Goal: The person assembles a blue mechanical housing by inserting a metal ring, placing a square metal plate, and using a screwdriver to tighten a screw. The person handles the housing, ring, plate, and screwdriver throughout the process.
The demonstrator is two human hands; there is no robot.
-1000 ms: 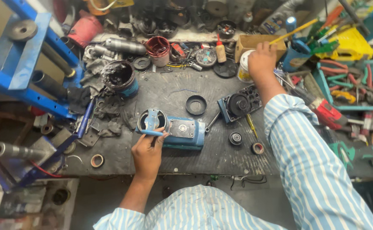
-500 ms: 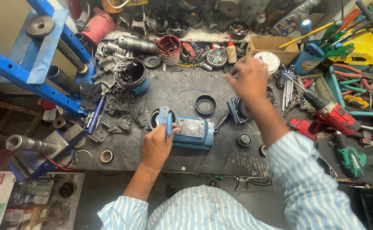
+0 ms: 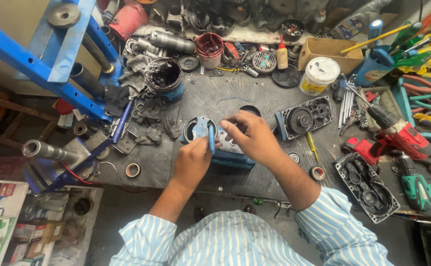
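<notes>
A blue motor housing (image 3: 235, 158) lies on the dark workbench (image 3: 255, 98) in front of me, its round open end (image 3: 198, 129) facing left. My left hand (image 3: 191, 162) grips a blue-handled screwdriver (image 3: 211, 138) upright beside that open end. My right hand (image 3: 250, 135) sits over the top of the housing, fingers pinched together near the screwdriver's tip; whether it holds a small part cannot be told. Both hands cover most of the housing.
A blue gearbox with a black gear (image 3: 304, 118) lies right of my hands, a white tub (image 3: 319, 75) behind it. A black cover (image 3: 368, 187) and a red drill (image 3: 397, 135) sit further right. A dark grease can (image 3: 162, 78) and blue press frame (image 3: 38, 74) stand left.
My right hand has come back from the white tub at the far right to the top of the housing. My left hand has stayed at the housing with the screwdriver.
</notes>
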